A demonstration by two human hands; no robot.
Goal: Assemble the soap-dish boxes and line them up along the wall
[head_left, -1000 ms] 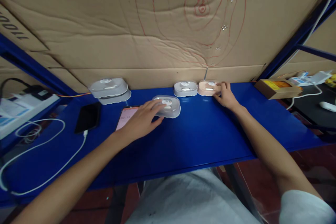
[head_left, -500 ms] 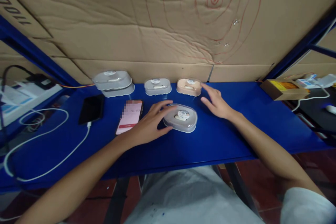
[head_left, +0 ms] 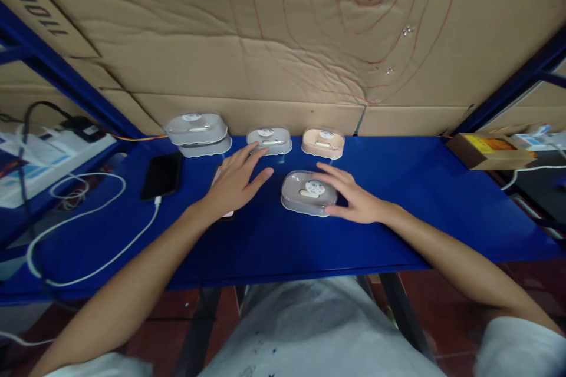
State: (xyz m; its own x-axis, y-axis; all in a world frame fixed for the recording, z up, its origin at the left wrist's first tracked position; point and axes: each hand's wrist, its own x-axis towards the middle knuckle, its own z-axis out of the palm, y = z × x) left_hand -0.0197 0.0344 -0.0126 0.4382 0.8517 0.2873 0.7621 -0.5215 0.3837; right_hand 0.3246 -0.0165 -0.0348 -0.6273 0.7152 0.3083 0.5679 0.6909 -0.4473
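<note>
A grey oval box with a clear lid and a round white label (head_left: 300, 193) lies on the blue table (head_left: 274, 247) in front of me. My right hand (head_left: 354, 194) is at its right end, fingers apart; whether they touch the box I cannot tell. My left hand (head_left: 236, 182) is open above a phone (head_left: 229, 215), mostly covering it, and its fingertips reach toward a second grey box (head_left: 277, 140) at the back. Beside that one stands a peach box (head_left: 322, 142) of the same shape. Two grey boxes (head_left: 197, 129) are stacked at the back left.
A dark phone (head_left: 163, 177) with a white charging cable (head_left: 144, 235) lies on the left, near white power strips (head_left: 57, 159). A small open cardboard box (head_left: 489, 152) stands at the right. A cardboard wall (head_left: 198, 65) closes off the back.
My left hand has left the front grey box and moved over the phone toward the back grey box. My right hand has come from beside the peach box to the front box's right end.
</note>
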